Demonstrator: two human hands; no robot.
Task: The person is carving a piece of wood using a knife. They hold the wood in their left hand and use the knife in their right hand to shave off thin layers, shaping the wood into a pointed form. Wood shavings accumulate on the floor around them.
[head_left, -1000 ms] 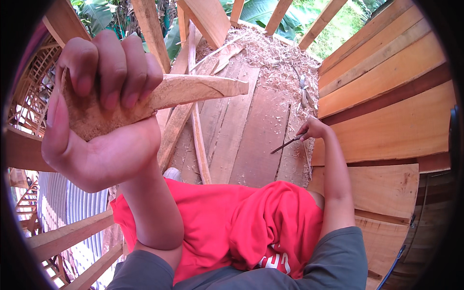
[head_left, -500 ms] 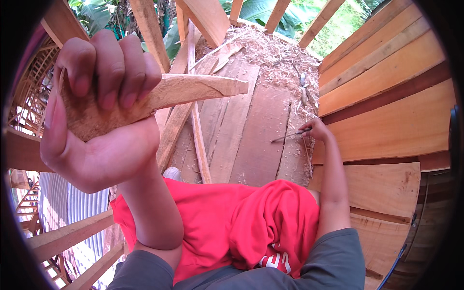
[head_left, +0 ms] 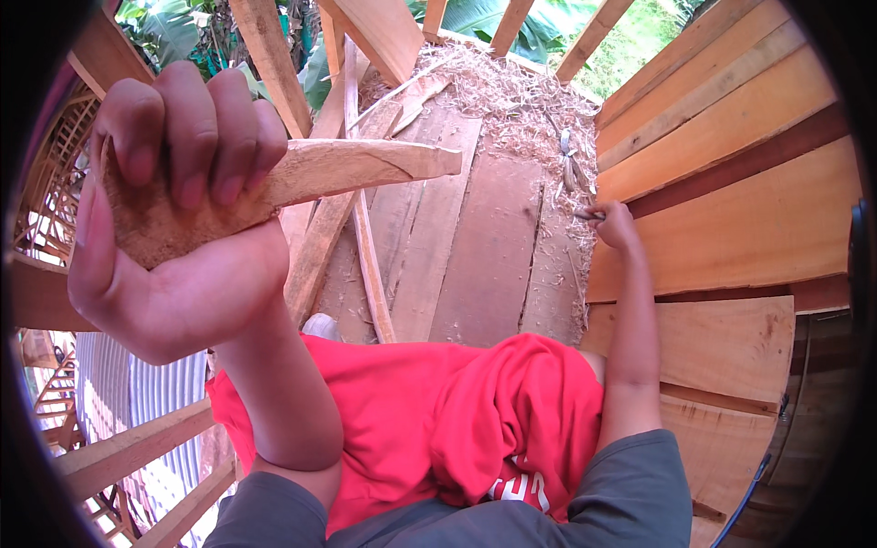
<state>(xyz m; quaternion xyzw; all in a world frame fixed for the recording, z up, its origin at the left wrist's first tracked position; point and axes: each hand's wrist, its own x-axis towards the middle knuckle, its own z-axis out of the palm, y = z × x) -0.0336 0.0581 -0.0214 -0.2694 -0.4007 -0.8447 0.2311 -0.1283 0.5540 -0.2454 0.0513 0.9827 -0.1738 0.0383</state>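
Observation:
Raised close at the left is my left hand (head_left: pixel 183 228), its fingers curled round a carved piece of pale wood (head_left: pixel 356 169). The wood's wide end sits in the palm, and its narrow end juts out to the right. Lower and farther off, my right hand (head_left: pixel 616 225) is closed near the floor by the right wall. It grips a thin, dark, narrow tool (head_left: pixel 585 215), which is mostly hidden now; its exact kind does not show. A red garment (head_left: pixel 411 402) with white print spreads below, between my arms.
Wood shavings (head_left: pixel 493 91) are heaped along the far edge of the plank floor (head_left: pixel 484 247). A small tied-looking object (head_left: pixel 568 160) lies on them. Loose boards (head_left: pixel 372 265) rest at the left, and a plank wall (head_left: pixel 731 228) rises at the right. Corrugated metal (head_left: pixel 164 393) shows lower left.
My right hand has moved a little away from me, and its thin tool, earlier pointing left in plain sight, is now mostly hidden. The carved wood stays raised in my left hand.

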